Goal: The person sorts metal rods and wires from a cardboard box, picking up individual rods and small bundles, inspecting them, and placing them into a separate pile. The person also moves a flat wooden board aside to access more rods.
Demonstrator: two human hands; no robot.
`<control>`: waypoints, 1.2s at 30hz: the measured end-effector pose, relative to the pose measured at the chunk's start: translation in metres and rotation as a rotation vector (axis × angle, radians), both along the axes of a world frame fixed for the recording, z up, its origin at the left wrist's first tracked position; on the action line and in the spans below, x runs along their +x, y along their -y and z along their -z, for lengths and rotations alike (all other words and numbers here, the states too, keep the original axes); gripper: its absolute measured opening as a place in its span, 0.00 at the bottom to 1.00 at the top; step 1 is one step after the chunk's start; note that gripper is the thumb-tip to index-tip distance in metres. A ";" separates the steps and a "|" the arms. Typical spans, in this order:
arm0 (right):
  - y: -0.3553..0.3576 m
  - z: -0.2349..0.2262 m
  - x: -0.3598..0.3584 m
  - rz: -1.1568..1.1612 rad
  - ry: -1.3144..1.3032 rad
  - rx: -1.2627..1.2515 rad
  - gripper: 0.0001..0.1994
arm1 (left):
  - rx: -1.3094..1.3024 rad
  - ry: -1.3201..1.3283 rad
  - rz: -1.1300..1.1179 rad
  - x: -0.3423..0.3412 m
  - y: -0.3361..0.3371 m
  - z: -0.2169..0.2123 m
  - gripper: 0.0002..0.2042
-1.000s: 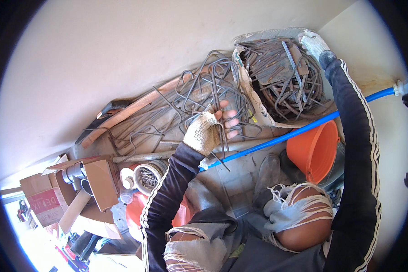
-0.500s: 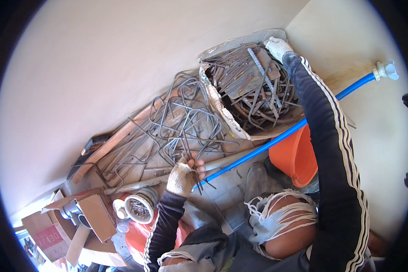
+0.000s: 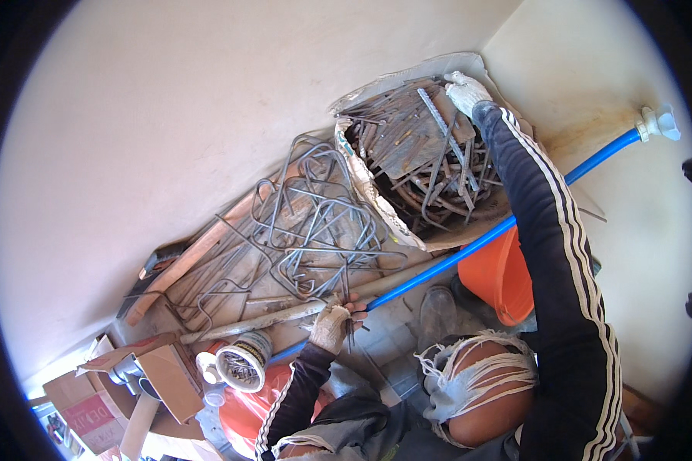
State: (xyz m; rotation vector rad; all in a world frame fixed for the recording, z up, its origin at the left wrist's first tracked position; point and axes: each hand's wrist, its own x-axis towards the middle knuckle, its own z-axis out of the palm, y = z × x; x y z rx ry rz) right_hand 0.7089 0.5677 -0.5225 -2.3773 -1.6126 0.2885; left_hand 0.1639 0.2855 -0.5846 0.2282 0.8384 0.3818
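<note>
My left hand (image 3: 333, 326), in a pale work glove with bare fingertips, is closed around a few thin metal rods (image 3: 346, 278). The rods stick out above and below the fist, just over a blue pipe (image 3: 438, 267). At the back right of a torn cardboard box (image 3: 392, 217), my gloved right hand (image 3: 467, 94) reaches in with its fingers bent. What those fingers grip is hidden by the glove. Short rusty steel bars (image 3: 407, 127) fill the box, along with a ribbed bar (image 3: 442, 119) and a flat brownish piece (image 3: 415, 157).
Bent wire stirrups (image 3: 315, 219) lie tangled left of the box, beside a wooden plank (image 3: 200, 257) along the wall. An orange bucket (image 3: 496, 276) stands by my right knee. A small tub of metal pieces (image 3: 242, 365) and an opened carton (image 3: 165, 380) are at lower left.
My left hand has moved right and slightly down with the rods. My right hand has shifted a little left and down at the box's back corner.
</note>
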 end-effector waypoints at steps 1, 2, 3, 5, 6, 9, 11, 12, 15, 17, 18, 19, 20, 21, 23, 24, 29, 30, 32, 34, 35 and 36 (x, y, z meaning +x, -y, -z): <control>-0.002 -0.002 -0.004 -0.006 0.022 -0.001 0.19 | -0.012 0.012 -0.002 0.000 -0.001 0.002 0.25; -0.005 -0.003 -0.006 -0.006 0.062 -0.018 0.20 | -0.025 0.027 -0.013 0.000 -0.001 0.003 0.25; -0.008 -0.004 -0.008 -0.032 0.005 -0.032 0.19 | -0.023 0.022 -0.006 -0.001 -0.001 0.004 0.25; -0.013 -0.005 -0.006 -0.064 -0.060 -0.062 0.18 | -0.031 0.033 -0.007 -0.001 0.000 0.006 0.25; -0.015 -0.003 -0.005 -0.049 -0.071 -0.032 0.18 | -0.028 0.035 -0.007 -0.001 0.000 0.007 0.25; -0.018 -0.001 0.001 -0.070 -0.067 0.002 0.17 | -0.044 0.056 -0.017 -0.002 0.001 0.009 0.26; -0.020 -0.003 0.001 -0.042 -0.162 0.006 0.16 | -0.069 0.072 -0.034 -0.003 0.000 0.009 0.26; -0.020 -0.006 -0.002 -0.012 -0.183 0.035 0.15 | -0.057 0.058 -0.025 -0.003 0.000 0.009 0.26; -0.011 -0.023 -0.021 -0.020 -0.055 0.086 0.13 | -0.056 0.048 -0.028 -0.003 0.001 0.009 0.27; -0.005 -0.037 -0.046 -0.153 0.161 0.228 0.12 | -0.071 0.065 -0.044 -0.002 0.001 0.012 0.30; 0.002 -0.046 -0.057 -0.311 0.294 0.297 0.13 | -0.061 0.068 -0.040 -0.002 0.001 0.013 0.29; 0.003 -0.052 -0.072 -0.427 0.253 0.274 0.12 | -0.062 0.069 -0.041 -0.002 0.001 0.014 0.29; 0.006 -0.056 -0.087 -0.518 0.253 0.220 0.12 | -0.062 0.069 -0.041 -0.002 0.001 0.015 0.29; 0.008 -0.058 -0.101 -0.670 0.242 0.259 0.13 | -0.063 0.069 -0.041 -0.002 0.001 0.016 0.29; 0.003 -0.057 -0.128 -0.814 0.259 0.115 0.14 | -0.063 0.069 -0.040 -0.002 0.001 0.015 0.28; 0.004 -0.056 -0.138 -0.859 0.316 0.128 0.14 | -0.060 0.057 -0.039 -0.002 0.001 0.015 0.28; 0.000 -0.041 -0.171 -0.712 0.487 0.123 0.16 | -0.036 0.028 -0.039 -0.001 0.001 0.011 0.27; 0.001 -0.038 -0.175 -0.678 0.499 0.104 0.17 | -0.040 0.031 -0.044 -0.001 0.001 0.010 0.27; 0.002 -0.033 -0.181 -0.632 0.485 0.121 0.18 | -0.064 0.026 -0.057 -0.001 0.000 0.009 0.27; 0.003 -0.030 -0.184 -0.580 0.459 0.137 0.18 | -0.049 0.044 -0.048 -0.002 0.000 0.008 0.28; 0.004 -0.029 -0.184 -0.584 0.460 0.177 0.18 | -0.049 0.050 -0.042 -0.001 -0.001 0.008 0.28; 0.003 -0.028 -0.182 -0.573 0.453 0.126 0.18 | -0.042 0.041 -0.040 -0.002 0.000 0.007 0.28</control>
